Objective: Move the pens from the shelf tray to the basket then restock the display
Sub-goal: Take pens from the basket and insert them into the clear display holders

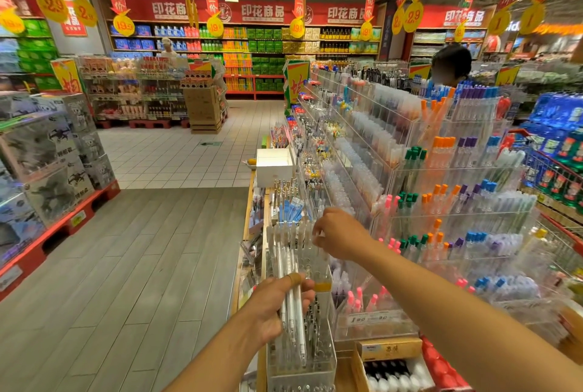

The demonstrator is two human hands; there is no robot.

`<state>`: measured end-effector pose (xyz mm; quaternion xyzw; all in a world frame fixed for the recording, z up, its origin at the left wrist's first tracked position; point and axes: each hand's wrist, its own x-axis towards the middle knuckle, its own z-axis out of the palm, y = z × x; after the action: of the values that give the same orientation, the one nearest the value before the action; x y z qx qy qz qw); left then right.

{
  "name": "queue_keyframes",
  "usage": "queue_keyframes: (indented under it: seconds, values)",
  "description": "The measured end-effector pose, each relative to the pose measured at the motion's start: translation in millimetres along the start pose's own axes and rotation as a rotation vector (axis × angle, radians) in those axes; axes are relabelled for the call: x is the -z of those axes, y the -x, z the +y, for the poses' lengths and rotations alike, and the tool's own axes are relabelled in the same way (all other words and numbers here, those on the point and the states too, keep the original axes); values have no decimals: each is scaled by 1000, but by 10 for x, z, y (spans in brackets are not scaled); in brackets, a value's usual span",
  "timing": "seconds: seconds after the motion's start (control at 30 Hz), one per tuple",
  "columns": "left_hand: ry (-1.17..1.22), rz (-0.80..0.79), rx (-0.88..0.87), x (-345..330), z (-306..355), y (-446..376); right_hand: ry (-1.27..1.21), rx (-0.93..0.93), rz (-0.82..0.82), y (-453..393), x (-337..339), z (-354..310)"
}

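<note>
My left hand [279, 308] grips a bundle of several clear white pens [291, 284] that point up over a clear acrylic pen tray [303, 363] at the near end of the display. A tan bandage wraps one finger of that hand. My right hand [339, 238] reaches over the top of the tray and pinches the upper ends of clear pens [318, 249] standing there. No basket shows in the frame.
A tiered acrylic display [441, 189] of coloured pens runs along the right. A white box [273, 166] sits on the shelf end farther ahead, an open carton of bottles [394, 369] lies bottom right. Stacked boxes on a red pallet [47, 164] line the left; a person [451, 66] stands behind the display.
</note>
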<state>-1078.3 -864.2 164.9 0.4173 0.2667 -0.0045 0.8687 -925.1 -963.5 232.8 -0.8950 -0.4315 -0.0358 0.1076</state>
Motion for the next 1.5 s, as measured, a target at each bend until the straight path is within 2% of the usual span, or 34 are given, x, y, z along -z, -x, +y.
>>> queue_keyframes:
  seconds: [0.07, 0.13, 0.17, 0.23, 0.3, 0.37, 0.5, 0.63, 0.73, 0.8, 0.93, 1.0, 1.13, 1.23, 1.37, 1.5]
  values:
    - [-10, -31, 2, 5, 22, 23, 25, -7, 106, 32, -33, -30]
    - [-9, -64, -10, 1, 43, 46, -69, -8, 183, 91, -42, -85]
    - [-1, -67, -26, -3, 47, 54, -192, -22, 147, 128, -35, -117]
    - [-5, -42, -70, -15, 43, 44, -412, -84, -73, 198, -27, -182]
    - [-53, -7, -105, -28, 34, 33, -470, -124, -270, 271, -31, -238]
    - [-105, 3, -119, -45, 25, 35, -553, -148, -321, 320, -44, -252]
    - [-130, 10, -131, -58, 3, 68, -646, -208, -317, 348, -56, -251]
    - [-23, -23, -121, -92, 33, 78, -887, -296, -292, 335, 1, -219]
    - [2, -16, -84, -88, 46, 88, -1073, -340, -207, 317, 116, -163]
    - [-7, 30, -55, -51, 34, 84, -1123, -332, -93, 289, 182, -95]
    - [5, 68, -18, 58, 3, 62, -887, -185, 173, 268, 277, 67]
    - [7, 76, -6, 91, -3, 51, -697, -96, 233, 281, 286, 127]
    - [6, 95, 4, 115, 10, 26, -425, 28, 178, 299, 211, 166]
    - [1, 104, 2, 112, 25, 14, -355, 41, 112, 292, 143, 153]
    - [-1, 104, -6, 87, 38, 6, -305, 47, 102, 252, 164, 150]
    - [-17, 106, -11, 89, 39, -20, -184, 79, 6, 229, 138, 152]
